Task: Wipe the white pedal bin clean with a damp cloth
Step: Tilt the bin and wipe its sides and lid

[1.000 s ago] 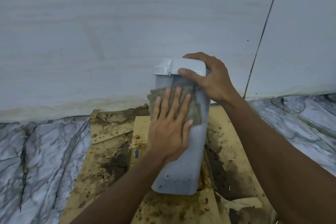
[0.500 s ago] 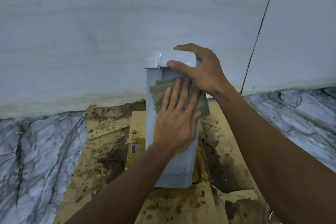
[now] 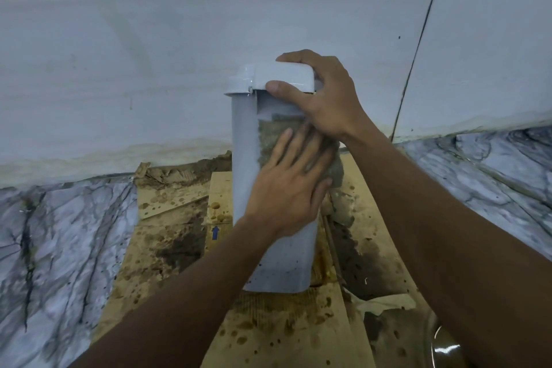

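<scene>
The white pedal bin (image 3: 245, 188) stands on stained cardboard (image 3: 167, 248) laid over the marbled floor (image 3: 59, 248), close to the white wall (image 3: 149, 39).

**Orientation.** The long axis appears vertical: base on the cardboard, lid (image 3: 268, 78) uppermost and closed. The broad face turned toward the person is the one under work. No pedal is visible, so the front of the bin cannot be determined.

**Contact.** The damp cloth (image 3: 270, 134) lies flat on the upper part of that face, just below the lid. The left hand (image 3: 286, 191) presses it to the plastic with straight fingers (image 3: 283, 146), slightly spread. The right hand (image 3: 331, 104) grips the lid edge, thumb on the near side and fingers curled over the top, steadying the bin.

**Progress.** Judged as mid-task. The upper face is under the cloth. Dark specks remain on the lower part of the face near the base, so that zone is not yet clean. The condition of the far sides cannot be assessed.
</scene>
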`<control>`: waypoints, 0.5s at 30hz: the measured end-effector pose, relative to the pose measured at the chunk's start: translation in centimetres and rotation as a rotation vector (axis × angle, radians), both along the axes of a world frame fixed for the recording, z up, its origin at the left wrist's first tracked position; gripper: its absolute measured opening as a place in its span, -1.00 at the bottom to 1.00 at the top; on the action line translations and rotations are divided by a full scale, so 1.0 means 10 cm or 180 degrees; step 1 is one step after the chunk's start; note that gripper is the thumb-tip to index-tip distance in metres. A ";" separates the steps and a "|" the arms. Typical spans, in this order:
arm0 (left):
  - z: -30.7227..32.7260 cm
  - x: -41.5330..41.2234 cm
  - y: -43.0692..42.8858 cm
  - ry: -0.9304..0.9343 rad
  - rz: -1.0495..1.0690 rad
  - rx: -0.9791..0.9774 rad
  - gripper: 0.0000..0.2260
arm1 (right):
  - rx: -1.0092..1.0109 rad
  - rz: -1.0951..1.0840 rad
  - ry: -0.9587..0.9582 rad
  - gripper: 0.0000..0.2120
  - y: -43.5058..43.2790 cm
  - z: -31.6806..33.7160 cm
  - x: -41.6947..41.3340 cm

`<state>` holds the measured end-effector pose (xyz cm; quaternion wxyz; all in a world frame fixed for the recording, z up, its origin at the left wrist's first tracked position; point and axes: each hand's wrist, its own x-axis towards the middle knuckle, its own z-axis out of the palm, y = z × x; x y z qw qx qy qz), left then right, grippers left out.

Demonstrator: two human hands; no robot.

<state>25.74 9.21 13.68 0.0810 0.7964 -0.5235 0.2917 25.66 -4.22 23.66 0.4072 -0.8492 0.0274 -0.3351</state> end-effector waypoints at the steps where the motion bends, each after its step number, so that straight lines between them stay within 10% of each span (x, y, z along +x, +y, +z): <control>1: 0.05 0.03 -0.02 -0.0010 0.0013 -0.0016 -0.51 | -0.0082 0.0003 -0.0060 -0.43 0.01 -0.01 0.00; 11: -1.22 -0.35 0.92 -0.0688 -0.0996 0.1495 -0.41 | 0.0041 -0.0101 0.0103 -0.48 -0.05 -0.03 0.01; 15: -0.85 -0.12 0.78 -0.0615 -0.0773 0.1137 -0.45 | 0.0124 -0.0076 0.0101 -0.49 -0.03 0.00 -0.01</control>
